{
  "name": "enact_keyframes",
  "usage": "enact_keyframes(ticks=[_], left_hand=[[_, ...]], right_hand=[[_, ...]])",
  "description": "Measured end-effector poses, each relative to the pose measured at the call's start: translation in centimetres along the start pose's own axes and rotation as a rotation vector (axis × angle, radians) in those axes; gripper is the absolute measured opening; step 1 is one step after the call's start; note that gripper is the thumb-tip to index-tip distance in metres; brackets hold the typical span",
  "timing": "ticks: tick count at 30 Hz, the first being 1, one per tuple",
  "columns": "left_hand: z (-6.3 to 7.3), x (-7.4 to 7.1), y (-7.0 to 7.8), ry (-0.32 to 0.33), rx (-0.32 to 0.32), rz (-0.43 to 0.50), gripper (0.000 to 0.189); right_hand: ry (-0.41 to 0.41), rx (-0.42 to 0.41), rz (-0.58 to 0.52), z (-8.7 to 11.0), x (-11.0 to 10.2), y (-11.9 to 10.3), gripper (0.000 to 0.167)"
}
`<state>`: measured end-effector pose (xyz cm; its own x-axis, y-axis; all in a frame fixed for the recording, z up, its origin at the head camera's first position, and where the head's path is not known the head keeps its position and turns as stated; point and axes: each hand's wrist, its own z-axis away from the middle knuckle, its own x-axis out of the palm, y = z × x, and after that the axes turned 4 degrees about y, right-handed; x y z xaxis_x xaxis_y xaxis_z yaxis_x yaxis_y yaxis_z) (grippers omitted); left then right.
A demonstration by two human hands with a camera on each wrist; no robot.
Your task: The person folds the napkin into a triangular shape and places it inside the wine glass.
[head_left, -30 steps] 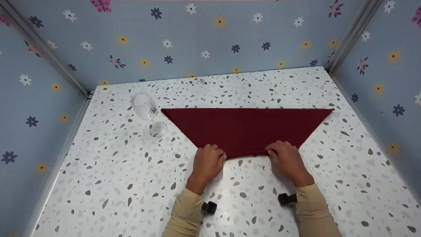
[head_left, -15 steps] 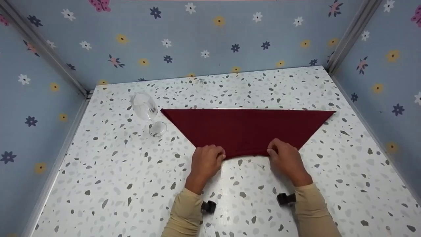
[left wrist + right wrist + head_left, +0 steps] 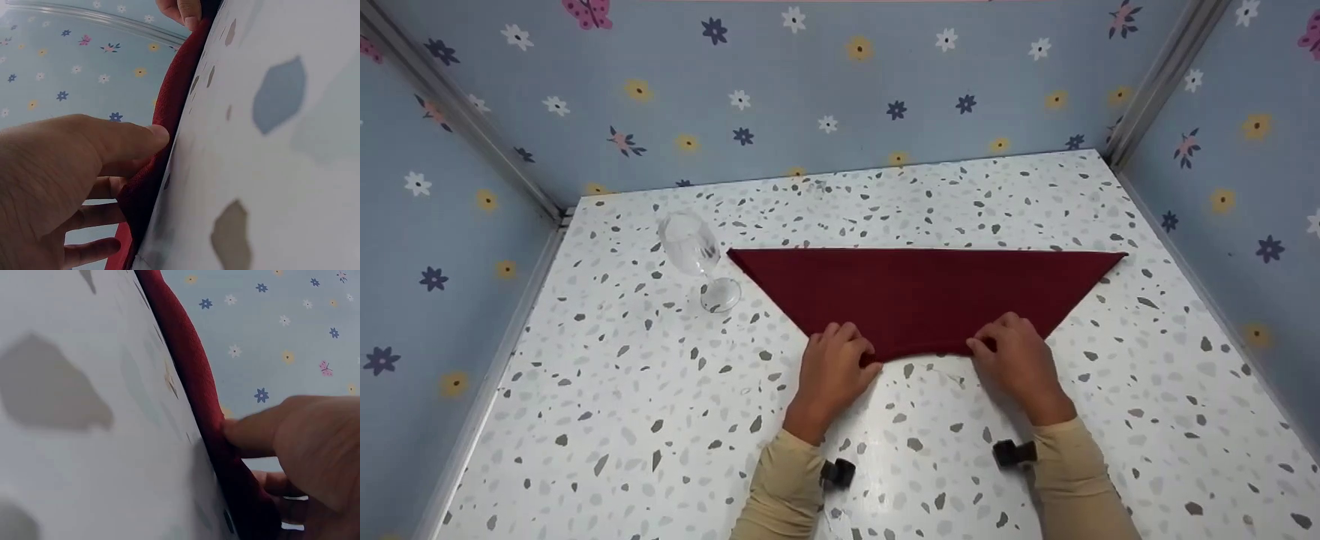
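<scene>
A dark red cloth napkin (image 3: 922, 296), folded into a trapezoid, lies on the speckled table with its long side away from me. At the left end of its short near edge is my left hand (image 3: 834, 375). The left thumb (image 3: 157, 136) touches the rolled edge, while the other fingers lie loosely extended against the cloth. My right hand (image 3: 1020, 367) holds the other end of that edge between thumb and fingers. In the right wrist view, the right thumb (image 3: 239, 433) presses the edge and the fingers are partly hidden behind the cloth.
A clear stemmed glass (image 3: 690, 244) lies on its side left of the napkin, its foot (image 3: 721, 295) near the napkin's far left corner. Blue flowered panels (image 3: 840, 82) wall in the table's back and sides. Tan sleeves (image 3: 784, 480) carry black wrist cameras (image 3: 838, 473).
My left thumb has moved outward from its fingers at the near edge. The right hand has shifted slightly along its end. The napkin and glass stay in place.
</scene>
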<state>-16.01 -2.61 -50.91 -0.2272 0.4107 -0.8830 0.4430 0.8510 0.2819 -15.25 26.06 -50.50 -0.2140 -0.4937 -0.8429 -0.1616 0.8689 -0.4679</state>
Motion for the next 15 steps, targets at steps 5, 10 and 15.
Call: enact_keyframes(ticks=[5, 10, 15], left_hand=[[-0.18, 0.28, 0.12, 0.016, 0.005, -0.010, 0.010], [-0.16, 0.47, 0.19, 0.054, -0.012, -0.005, 0.010], [-0.03, 0.43, 0.17, 0.041, -0.030, -0.003, 0.012]], right_hand=[[-0.062, -0.049, 0.008, 0.12, -0.61, 0.34, 0.024], [-0.083, -0.071, 0.016, -0.01, -0.70, 0.63, 0.024], [-0.028, -0.126, 0.007, -0.19, -0.43, 0.71, 0.015]])
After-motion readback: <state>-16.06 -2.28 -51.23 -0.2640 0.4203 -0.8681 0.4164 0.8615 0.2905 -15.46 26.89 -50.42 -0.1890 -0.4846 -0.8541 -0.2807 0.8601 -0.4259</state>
